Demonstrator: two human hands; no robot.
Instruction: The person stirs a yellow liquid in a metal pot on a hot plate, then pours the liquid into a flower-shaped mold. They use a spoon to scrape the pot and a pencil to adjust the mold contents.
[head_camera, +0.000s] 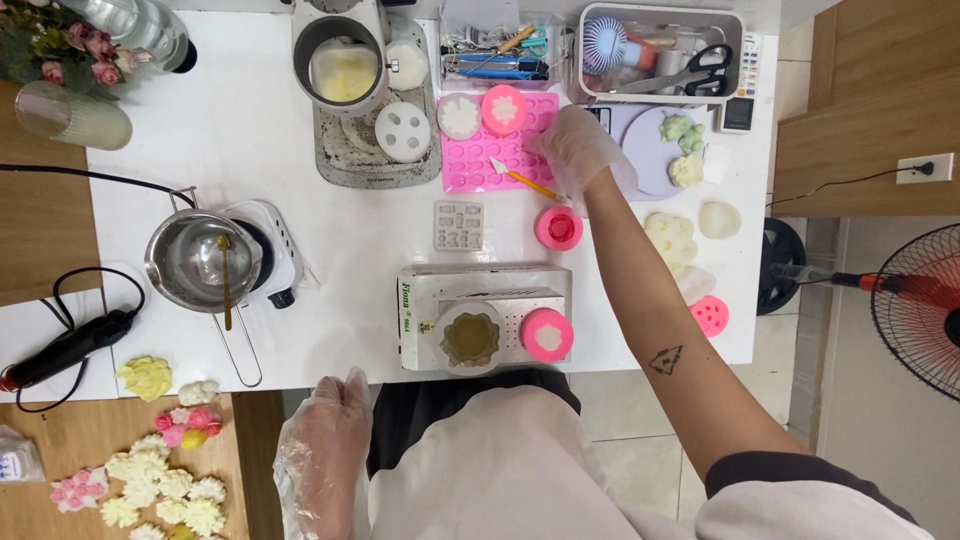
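Right hand (578, 150), gloved, grasping yellow-handled knife (522, 180) over pink mould tray (497, 160) — small pink mould (558, 228) just below tray. Left hand (325, 440), gloved, released, at bench (250, 130) edge.

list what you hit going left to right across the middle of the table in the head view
black heat tool → steel pot on a small white hotplate → white mould → round pink mould → pale flower pieces → pale round piece
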